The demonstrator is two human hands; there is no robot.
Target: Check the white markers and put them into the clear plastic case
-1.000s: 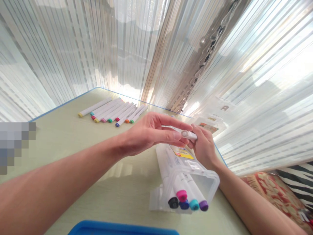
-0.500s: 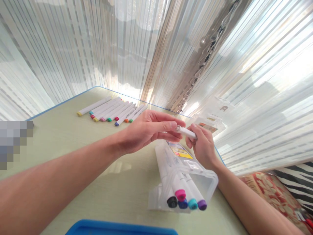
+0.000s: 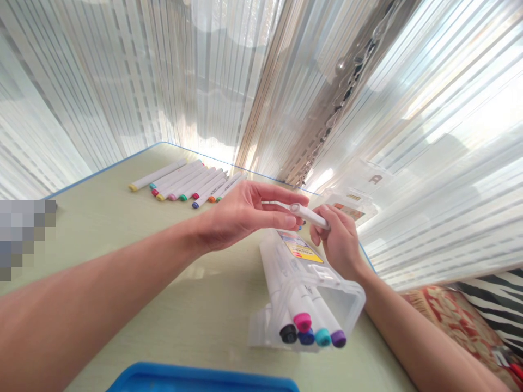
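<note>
A white marker (image 3: 309, 216) is gripped in my right hand (image 3: 341, 231), its bare end pointing left. My left hand (image 3: 255, 212) surrounds that end with fingers apart, thumb below and fingers above. Whether its fingertips touch the marker is hard to tell. Below both hands a clear plastic case (image 3: 351, 321) lies on its side, its open end facing me. Inside it are several white markers; a pink cap (image 3: 302, 322), a black cap (image 3: 288, 334), a teal cap (image 3: 322, 337) and a purple cap (image 3: 339, 339) poke out.
Several markers (image 3: 183, 182) lie in a row at the table's far left. A blue tray edge (image 3: 204, 375) shows at the front. Clear plastic packaging (image 3: 355, 201) stands at the far right, by striped curtains (image 3: 196, 81). Patterned fabric (image 3: 453, 316) lies beyond the table's right side.
My left thumb has dropped away from the marker's end and the fingers have spread. The marker stays in my right hand, its end now more exposed.
</note>
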